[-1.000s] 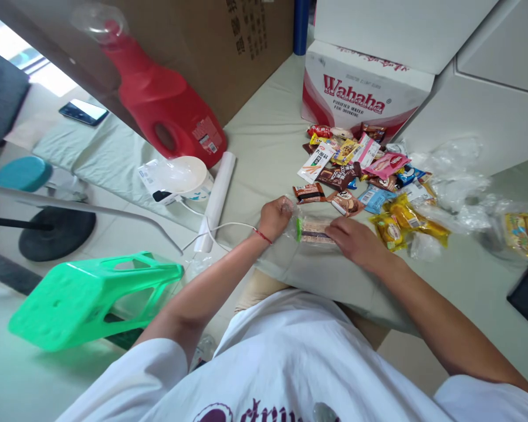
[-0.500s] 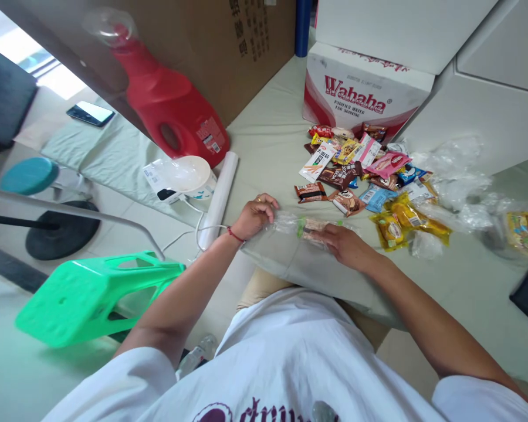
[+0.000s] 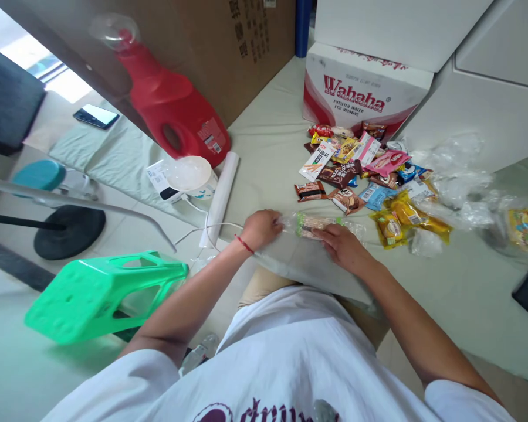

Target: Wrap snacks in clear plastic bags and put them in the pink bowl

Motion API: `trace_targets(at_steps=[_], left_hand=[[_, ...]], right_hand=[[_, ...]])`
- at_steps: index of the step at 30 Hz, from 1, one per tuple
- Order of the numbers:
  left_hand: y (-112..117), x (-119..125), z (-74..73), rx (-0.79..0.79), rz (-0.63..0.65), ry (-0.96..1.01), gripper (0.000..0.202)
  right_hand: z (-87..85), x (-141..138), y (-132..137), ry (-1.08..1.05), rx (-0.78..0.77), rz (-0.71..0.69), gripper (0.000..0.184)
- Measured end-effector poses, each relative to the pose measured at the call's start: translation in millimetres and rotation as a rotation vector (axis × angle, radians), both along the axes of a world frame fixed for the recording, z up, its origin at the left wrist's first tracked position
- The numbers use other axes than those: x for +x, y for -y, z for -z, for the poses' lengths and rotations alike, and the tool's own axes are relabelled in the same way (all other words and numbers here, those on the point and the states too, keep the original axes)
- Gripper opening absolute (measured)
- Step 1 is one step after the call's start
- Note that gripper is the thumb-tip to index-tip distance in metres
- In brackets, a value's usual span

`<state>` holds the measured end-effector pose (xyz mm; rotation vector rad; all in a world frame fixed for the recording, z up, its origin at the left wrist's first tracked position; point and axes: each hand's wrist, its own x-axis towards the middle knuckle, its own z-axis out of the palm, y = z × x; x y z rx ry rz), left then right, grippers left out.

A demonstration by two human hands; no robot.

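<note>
Left arm [image 3: 193, 299]: shifted slightly right and nearer since the earlier frame.
Snack pile [image 3: 338, 174]: farther off, rightward.
Right hand [image 3: 344, 247]: holding the packet [image 3: 308, 224].
Left hand [image 3: 261, 227]: narrow, fingers closed at the clear wrapper end [image 3: 287, 221].
Packet: between both hands, near side of the cloth [image 3: 264, 170].
Wrapper end: apparently being drawn out; calls for a firm pinch, packet steadied.

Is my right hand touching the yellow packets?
No, your right hand is on the clear-wrapped snack, apart from the yellow packets.
</note>
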<state>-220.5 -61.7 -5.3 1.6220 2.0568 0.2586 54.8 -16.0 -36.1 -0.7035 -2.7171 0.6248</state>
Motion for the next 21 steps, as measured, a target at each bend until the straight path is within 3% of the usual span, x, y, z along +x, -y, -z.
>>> trace_targets(at_steps=[1, 3, 5, 9, 12, 14, 16, 19, 21], left_hand=[[1, -3, -6.0, -0.018, 0.017, 0.038, 0.011], [2, -3, -17.2, 0.004, 0.006, 0.162, 0.019], [3, 9, -22.5, 0.039, -0.019, 0.328, 0.023], [-1, 58, -8.5, 0.052, -0.027, 0.556, 0.029], [-4, 84, 7.4, 0.192, -0.046, 0.356, 0.030], [-5, 91, 12.5, 0.219, -0.053, 0.217, 0.017], [-5, 92, 13.6, 0.205, -0.107, 0.159, 0.006], [-8, 90, 13.7, 0.248, -0.242, 0.105, 0.037], [-11, 87, 15.1, 0.255, -0.267, 0.063, 0.056]], right_hand=[[2.7, -1, -2, 0.013, 0.008, -0.003, 0.045], [9.5, -5, -3, 0.012, 0.012, 0.003, 0.043], [15.0, -9, -2, -0.001, 0.009, 0.010, 0.044], [10.3, -8, 4, -0.067, -0.059, 0.033, 0.044], [-4.1, 9, 2, -0.235, -0.215, 0.054, 0.037], [-11.5, 24, -5, -0.331, -0.210, 0.247, 0.034], [-12.9, 35, -13, -0.294, -0.080, 0.496, 0.031], [-5.3, 40, -19, -0.037, 0.055, 0.652, 0.039], [-0.1, 35, -16, 0.086, 0.051, 0.674, 0.028]])
